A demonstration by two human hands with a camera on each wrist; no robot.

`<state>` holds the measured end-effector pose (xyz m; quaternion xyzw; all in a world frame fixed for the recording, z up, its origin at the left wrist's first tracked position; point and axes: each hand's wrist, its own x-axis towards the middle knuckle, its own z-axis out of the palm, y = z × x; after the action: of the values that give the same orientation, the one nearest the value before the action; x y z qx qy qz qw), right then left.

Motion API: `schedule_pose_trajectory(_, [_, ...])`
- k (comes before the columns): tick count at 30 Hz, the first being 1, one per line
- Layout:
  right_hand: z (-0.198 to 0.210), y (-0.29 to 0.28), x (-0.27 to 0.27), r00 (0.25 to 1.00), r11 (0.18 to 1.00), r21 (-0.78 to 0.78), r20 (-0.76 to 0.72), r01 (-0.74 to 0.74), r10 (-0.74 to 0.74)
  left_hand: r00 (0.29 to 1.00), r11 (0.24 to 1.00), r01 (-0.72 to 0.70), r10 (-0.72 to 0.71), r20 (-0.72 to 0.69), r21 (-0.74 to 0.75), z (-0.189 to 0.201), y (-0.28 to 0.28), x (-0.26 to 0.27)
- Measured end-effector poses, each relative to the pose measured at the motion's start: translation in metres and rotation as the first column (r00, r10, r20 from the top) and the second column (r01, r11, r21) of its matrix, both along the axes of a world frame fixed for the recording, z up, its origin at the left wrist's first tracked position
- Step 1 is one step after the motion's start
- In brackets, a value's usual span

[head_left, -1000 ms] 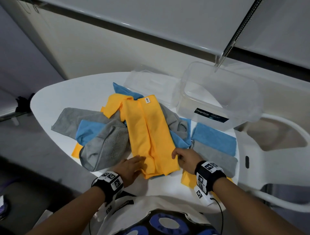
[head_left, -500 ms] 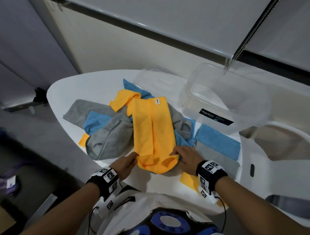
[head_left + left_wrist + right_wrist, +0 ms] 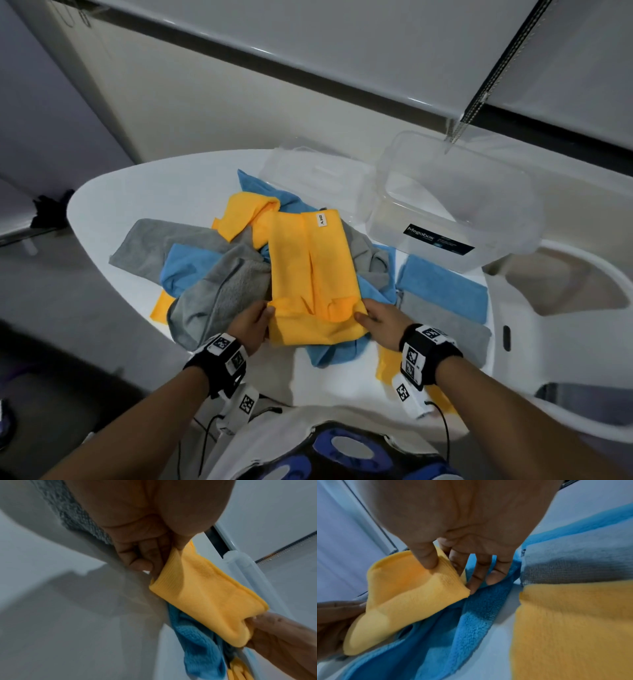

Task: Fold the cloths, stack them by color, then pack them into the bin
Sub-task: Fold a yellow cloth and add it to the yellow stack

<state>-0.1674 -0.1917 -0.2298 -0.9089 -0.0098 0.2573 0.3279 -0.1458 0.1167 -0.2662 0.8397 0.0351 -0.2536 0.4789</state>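
A long yellow cloth (image 3: 308, 260) (image 3: 202, 601) (image 3: 406, 595), folded lengthwise into a strip with a white tag at its far end, lies over a heap of blue and grey cloths. My left hand (image 3: 251, 323) (image 3: 150, 555) pinches its near left corner. My right hand (image 3: 376, 320) (image 3: 453, 561) pinches the near right corner, thumb on top. The near end is lifted and curled over toward the far end. Folded blue (image 3: 442, 291), grey (image 3: 448, 325) and yellow (image 3: 387, 366) cloths lie to the right. The clear plastic bin (image 3: 455, 205) stands behind them.
The white round table (image 3: 137, 185) carries everything. The bin's clear lid (image 3: 311, 174) lies flat behind the heap. A loose blue cloth (image 3: 335, 349) (image 3: 453, 628) lies under the yellow one at the near edge. A white chair frame (image 3: 582, 308) stands at the right.
Both hands took hold of the yellow cloth's near corners and lifted the near end, which now curls over away from me. The head view shifted slightly to the left.
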Motion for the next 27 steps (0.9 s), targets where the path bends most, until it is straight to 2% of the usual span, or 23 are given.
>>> schedule_pose_trajectory(3, [-0.002, 0.002, 0.004, 1.000, 1.000, -0.007, 0.010, -0.001, 0.001, 0.995, 0.995, -0.066, 0.060, -0.077, -0.075, -0.004, 0.000, 0.009])
schedule_pose_trajectory(5, [0.000, 0.003, 0.006, 0.998, 1.000, -0.020, 0.061, -0.021, 0.022, 0.991, 0.992, -0.064, 0.049, -0.128, -0.113, -0.004, 0.001, 0.009])
schedule_pose_trajectory(8, [0.003, 0.004, 0.007, 0.991, 0.998, 0.056, 0.135, 0.002, -0.010, 0.982, 0.985, 0.109, -0.128, -0.142, -0.137, 0.001, 0.004, 0.008])
schedule_pose_trajectory(11, [0.005, 0.006, 0.010, 0.995, 0.986, 0.160, 0.076, 0.048, -0.061, 0.970, 0.972, 0.234, -0.236, -0.059, -0.031, 0.007, 0.001, 0.009])
schedule_pose_trajectory(14, [0.007, 0.009, 0.016, 0.990, 0.960, 0.260, 0.063, 0.107, -0.127, 0.975, 0.975, 0.219, -0.218, 0.034, -0.034, 0.004, -0.002, 0.012])
schedule_pose_trajectory(16, [0.007, 0.010, 0.020, 0.986, 0.968, 0.227, 0.099, 0.111, -0.136, 0.981, 0.982, 0.187, -0.185, 0.064, -0.028, -0.005, -0.001, 0.015])
schedule_pose_trajectory(18, [0.006, 0.011, 0.023, 0.988, 0.973, 0.198, 0.076, 0.116, -0.134, 0.989, 0.987, 0.150, -0.149, 0.022, -0.055, -0.012, 0.000, 0.018])
schedule_pose_trajectory(20, [0.006, 0.012, 0.026, 0.986, 0.960, 0.223, -0.025, 0.168, -0.167, 0.993, 0.989, 0.094, -0.102, -0.067, -0.113, -0.012, -0.001, 0.021])
schedule_pose_trajectory(23, [0.009, 0.013, 0.026, 0.988, 0.976, 0.178, -0.114, 0.121, -0.102, 0.984, 0.983, 0.057, -0.085, -0.157, -0.173, -0.009, -0.004, 0.027])
schedule_pose_trajectory(27, [0.009, 0.012, 0.028, 0.995, 0.986, 0.164, -0.088, -0.027, 0.042, 0.950, 0.951, 0.261, -0.284, -0.132, -0.165, 0.003, -0.007, 0.032])
